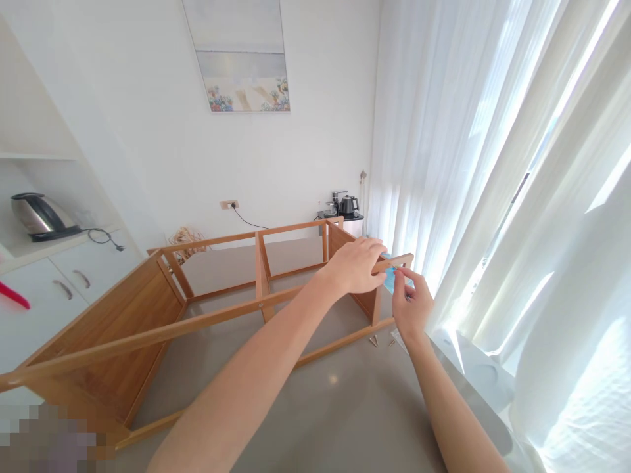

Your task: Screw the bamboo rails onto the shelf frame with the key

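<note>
A wooden shelf frame [259,266] lies on its side across the grey table [340,407]. My left hand [355,264] is at the frame's right end, with fingers and thumb around the end of the upper rail. Close beside it, my right hand [413,303] pinches a thin brass-coloured screw [393,265] at the rail's tip. A small dark metal piece [408,297] shows within the right hand's curled fingers; its kind is unclear. Several similar loose screws [374,341] lie on the table below the hands.
Blue plastic material [389,279] is partly hidden behind the hands. White curtains [463,164] hang along the right side. A dark kettle [349,205] stands on a small stand at the back, and a steel kettle [42,213] on the left cabinet. Bottom left is pixelated.
</note>
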Demonstrator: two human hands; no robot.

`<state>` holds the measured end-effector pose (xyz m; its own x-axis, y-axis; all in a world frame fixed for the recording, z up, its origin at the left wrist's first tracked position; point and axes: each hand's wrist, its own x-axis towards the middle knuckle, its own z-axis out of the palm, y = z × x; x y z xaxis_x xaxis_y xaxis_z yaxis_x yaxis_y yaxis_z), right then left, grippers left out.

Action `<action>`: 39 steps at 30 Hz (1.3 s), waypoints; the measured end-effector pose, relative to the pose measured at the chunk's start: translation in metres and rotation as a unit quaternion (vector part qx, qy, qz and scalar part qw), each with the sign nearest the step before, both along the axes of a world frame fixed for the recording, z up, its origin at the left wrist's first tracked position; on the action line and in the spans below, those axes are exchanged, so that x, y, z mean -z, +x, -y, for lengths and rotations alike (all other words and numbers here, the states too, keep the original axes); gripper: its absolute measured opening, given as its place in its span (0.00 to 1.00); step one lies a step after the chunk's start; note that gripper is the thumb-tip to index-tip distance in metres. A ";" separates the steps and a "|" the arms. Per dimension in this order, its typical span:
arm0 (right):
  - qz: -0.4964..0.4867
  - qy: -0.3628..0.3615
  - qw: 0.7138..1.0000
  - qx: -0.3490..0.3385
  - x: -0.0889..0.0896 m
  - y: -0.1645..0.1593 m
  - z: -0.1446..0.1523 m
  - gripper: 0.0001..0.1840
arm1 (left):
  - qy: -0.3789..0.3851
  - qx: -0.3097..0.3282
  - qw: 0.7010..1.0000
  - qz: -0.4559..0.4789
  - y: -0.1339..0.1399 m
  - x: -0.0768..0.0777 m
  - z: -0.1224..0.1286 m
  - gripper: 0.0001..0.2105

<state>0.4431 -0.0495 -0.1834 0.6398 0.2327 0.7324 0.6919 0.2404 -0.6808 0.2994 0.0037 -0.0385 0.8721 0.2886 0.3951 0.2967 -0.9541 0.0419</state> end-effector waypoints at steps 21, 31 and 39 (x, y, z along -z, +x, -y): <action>0.075 -0.022 0.997 -0.008 -0.006 0.003 0.005 0.16 | -0.128 0.042 0.991 0.002 0.015 0.021 -0.025 0.13; 0.064 -0.007 0.998 -0.011 -0.011 0.002 0.004 0.15 | -0.138 0.017 0.990 0.001 0.014 0.022 -0.024 0.13; 0.095 0.013 0.995 0.010 -0.010 0.004 0.001 0.13 | -0.169 -0.004 0.986 -0.009 0.013 0.018 -0.021 0.14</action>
